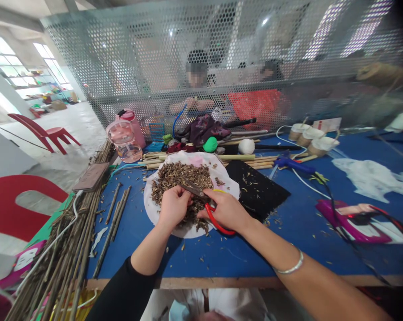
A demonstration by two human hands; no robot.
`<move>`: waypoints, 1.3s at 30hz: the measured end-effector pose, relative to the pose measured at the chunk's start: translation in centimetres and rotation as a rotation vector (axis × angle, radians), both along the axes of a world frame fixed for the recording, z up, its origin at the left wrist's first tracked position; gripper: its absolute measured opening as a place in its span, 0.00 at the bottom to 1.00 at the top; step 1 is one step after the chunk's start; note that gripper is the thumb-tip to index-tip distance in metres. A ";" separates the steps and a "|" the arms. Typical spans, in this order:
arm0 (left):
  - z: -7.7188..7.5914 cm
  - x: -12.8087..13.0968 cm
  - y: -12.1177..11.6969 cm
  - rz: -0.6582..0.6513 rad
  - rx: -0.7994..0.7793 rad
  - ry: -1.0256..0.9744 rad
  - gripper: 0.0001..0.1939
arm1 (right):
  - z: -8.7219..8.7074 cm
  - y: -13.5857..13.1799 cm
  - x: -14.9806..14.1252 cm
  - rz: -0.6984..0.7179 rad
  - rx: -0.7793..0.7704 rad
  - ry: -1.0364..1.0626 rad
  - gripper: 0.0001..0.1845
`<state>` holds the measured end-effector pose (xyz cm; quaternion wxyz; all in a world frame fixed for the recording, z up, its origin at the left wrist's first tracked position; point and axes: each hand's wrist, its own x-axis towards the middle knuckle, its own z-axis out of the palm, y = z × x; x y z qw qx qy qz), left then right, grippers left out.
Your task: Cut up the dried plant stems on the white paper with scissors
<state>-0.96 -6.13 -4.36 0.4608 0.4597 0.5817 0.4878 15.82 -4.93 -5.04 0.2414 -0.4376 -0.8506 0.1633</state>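
My right hand is closed round a pair of scissors with a red handle loop and a bit of yellow. Their dark blades point left, towards my left hand. My left hand is closed in a pinch near the blade tips; what lies between its fingers is too small to make out. Beneath both hands a round white cloth or sheet lies on the blue table, bearing a heap of short brown plant cuttings. Some cuttings are scattered on the table.
Left are long thin sticks, a phone and short sticks. Right are a black sheet, a blue glue gun and a magenta device. Behind stand a clear jug and a perforated screen, with people beyond.
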 end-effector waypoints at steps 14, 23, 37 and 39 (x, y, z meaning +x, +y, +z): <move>0.3 0.3 -0.5 0.015 0.107 0.272 0.11 | 0.1 -0.1 -0.2 -0.032 0.076 -0.043 0.38; -0.1 0.1 -0.4 -0.001 0.125 0.365 0.13 | 0.2 -0.2 -0.1 0.009 -0.068 0.051 0.27; 2.8 -2.2 1.0 0.037 0.226 0.906 0.11 | 1.0 2.0 2.6 -0.116 -0.120 0.274 0.28; 3.4 -1.3 2.1 -0.094 0.254 0.969 0.11 | 0.7 2.4 3.0 -0.166 -0.096 0.309 0.27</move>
